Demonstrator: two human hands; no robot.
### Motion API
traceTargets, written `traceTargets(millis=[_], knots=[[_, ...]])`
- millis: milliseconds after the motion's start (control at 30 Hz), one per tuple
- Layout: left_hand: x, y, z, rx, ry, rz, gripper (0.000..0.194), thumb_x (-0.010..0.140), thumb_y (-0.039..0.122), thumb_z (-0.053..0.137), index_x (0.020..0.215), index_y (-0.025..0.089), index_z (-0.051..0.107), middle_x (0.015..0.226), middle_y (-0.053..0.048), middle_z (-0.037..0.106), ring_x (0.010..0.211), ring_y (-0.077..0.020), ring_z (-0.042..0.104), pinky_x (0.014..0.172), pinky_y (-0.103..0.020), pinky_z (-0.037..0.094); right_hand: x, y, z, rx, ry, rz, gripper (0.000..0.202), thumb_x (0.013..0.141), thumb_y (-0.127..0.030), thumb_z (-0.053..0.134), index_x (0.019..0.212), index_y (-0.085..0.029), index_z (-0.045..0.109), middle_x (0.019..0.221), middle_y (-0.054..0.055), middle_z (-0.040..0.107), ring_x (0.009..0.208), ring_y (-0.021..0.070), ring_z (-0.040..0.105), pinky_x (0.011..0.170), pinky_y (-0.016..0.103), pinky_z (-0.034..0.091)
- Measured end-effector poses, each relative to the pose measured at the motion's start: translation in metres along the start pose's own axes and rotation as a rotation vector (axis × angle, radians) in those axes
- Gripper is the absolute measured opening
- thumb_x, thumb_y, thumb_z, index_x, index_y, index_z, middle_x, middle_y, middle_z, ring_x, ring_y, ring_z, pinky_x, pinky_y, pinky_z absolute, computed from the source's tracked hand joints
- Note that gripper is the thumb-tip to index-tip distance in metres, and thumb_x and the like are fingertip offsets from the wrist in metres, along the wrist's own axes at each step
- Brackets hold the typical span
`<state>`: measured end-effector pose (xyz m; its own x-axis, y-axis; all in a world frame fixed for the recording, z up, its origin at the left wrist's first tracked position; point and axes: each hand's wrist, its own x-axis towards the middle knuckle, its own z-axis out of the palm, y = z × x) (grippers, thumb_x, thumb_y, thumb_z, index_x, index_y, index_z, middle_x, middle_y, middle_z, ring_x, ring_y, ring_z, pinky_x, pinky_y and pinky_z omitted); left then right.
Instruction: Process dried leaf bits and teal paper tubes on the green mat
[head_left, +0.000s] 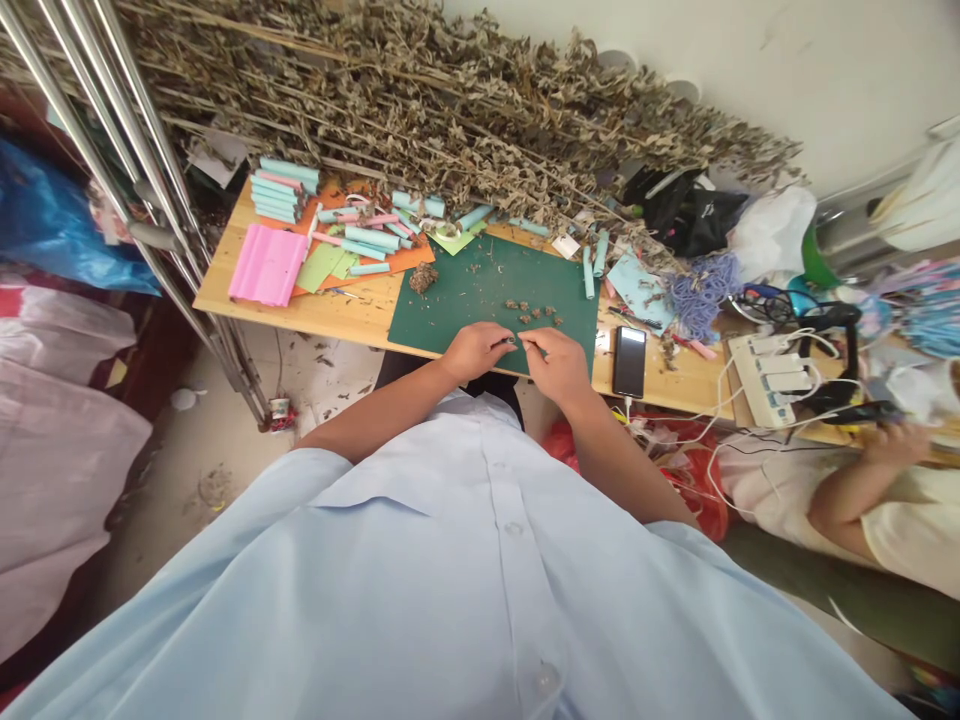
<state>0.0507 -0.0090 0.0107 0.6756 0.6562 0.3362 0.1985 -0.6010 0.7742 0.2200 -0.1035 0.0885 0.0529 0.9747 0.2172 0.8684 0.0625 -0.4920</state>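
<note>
Over the front edge of the green cutting mat (487, 300), my two hands meet almost fingertip to fingertip. My left hand (478, 351) is closed in a pinch, with a tiny dark bit at the fingertips, too small to name. Facing it, my right hand (556, 362) also pinches, and what it holds, if anything, is hidden. Just beyond the right hand lie several small brown dried clumps (536, 312) on the mat. A larger dried brown clump (423, 278) rests at the mat's left side, among scattered crumbs.
Long dried plant stalks (450, 110) are heaped along the back. Blue paper rolls (371, 238) and a pink stack (270, 264) lie left. A charging phone (629, 360), purple cord (701, 295) and power strip (765, 378) lie right, near another person's arm (855, 500). Metal poles (135, 150) stand left.
</note>
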Motion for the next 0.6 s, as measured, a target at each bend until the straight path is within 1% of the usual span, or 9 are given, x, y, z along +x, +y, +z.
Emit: traceTargets(millis=[133,267,433,533,600], knots=[[-0.001,0.001,-0.001,-0.023,0.003,-0.006,0.019,0.1,0.033,0.066,0.105,0.019,0.078,0.099,-0.008,0.078,0.095,-0.0199,0.071,0.09,-0.033,0.055,-0.005,-0.003,0.004,0.048,0.044,-0.008,0.028,0.099,-0.025,0.053,0.106,-0.025,0.08,0.11,0.007,0.081,0.104,0.0236,0.076,0.095,0.04,0.061],[-0.002,-0.001,-0.001,-0.029,0.027,-0.012,0.018,0.099,0.033,0.068,0.103,0.018,0.077,0.099,-0.008,0.078,0.094,-0.0198,0.07,0.088,-0.032,0.054,-0.009,-0.004,0.006,0.036,0.047,-0.011,0.031,0.1,-0.025,0.052,0.114,-0.025,0.08,0.114,0.008,0.081,0.106,0.0238,0.075,0.095,0.04,0.061],[-0.002,-0.001,0.0,-0.033,0.031,-0.011,0.014,0.099,0.027,0.066,0.1,0.018,0.076,0.097,-0.007,0.077,0.093,-0.0187,0.07,0.087,-0.031,0.054,-0.013,-0.007,0.006,-0.104,-0.018,-0.049,0.037,0.099,-0.023,0.051,0.124,-0.025,0.078,0.118,0.007,0.079,0.104,0.0231,0.074,0.088,0.035,0.06],[-0.003,-0.001,0.001,-0.029,0.032,-0.028,0.013,0.097,0.022,0.064,0.099,0.018,0.076,0.098,-0.006,0.077,0.093,-0.0179,0.069,0.088,-0.03,0.053,-0.014,-0.009,0.006,-0.223,-0.046,-0.098,0.039,0.097,-0.018,0.052,0.124,-0.026,0.079,0.115,0.007,0.079,0.096,0.0228,0.074,0.085,0.033,0.057],[-0.003,-0.001,0.001,-0.03,0.037,-0.035,0.013,0.095,0.019,0.064,0.098,0.018,0.076,0.097,-0.006,0.077,0.092,-0.0176,0.069,0.088,-0.03,0.053,-0.014,-0.01,0.006,-0.247,-0.057,-0.111,0.039,0.097,-0.018,0.053,0.124,-0.026,0.08,0.114,0.007,0.079,0.094,0.0229,0.073,0.085,0.034,0.056]])
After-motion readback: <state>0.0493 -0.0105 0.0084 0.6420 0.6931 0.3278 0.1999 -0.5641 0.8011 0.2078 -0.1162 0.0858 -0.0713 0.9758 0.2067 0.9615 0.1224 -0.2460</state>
